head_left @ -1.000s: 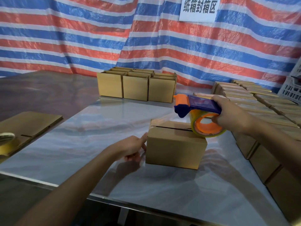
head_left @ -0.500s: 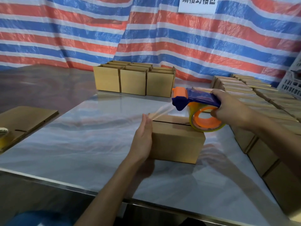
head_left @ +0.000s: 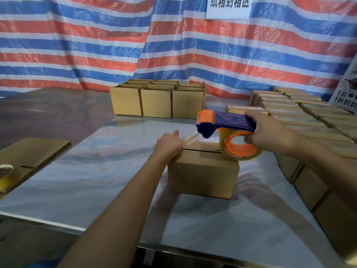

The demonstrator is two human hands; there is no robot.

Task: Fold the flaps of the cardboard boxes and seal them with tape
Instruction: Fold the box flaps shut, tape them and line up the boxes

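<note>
Since half a second ago, the left hand [head_left: 170, 146] has moved from lying flat against the left side of the cardboard box [head_left: 202, 175] up to its top left edge, where curled fingers pinch the end of the clear tape [head_left: 190, 137]. The box sits on the table [head_left: 87, 180], flaps folded shut. Above its top right corner, the right hand [head_left: 270, 132] grips the tape dispenser [head_left: 231, 120], with the strip stretched leftward from it. Behind the box stands a row of open boxes [head_left: 156, 101].
</note>
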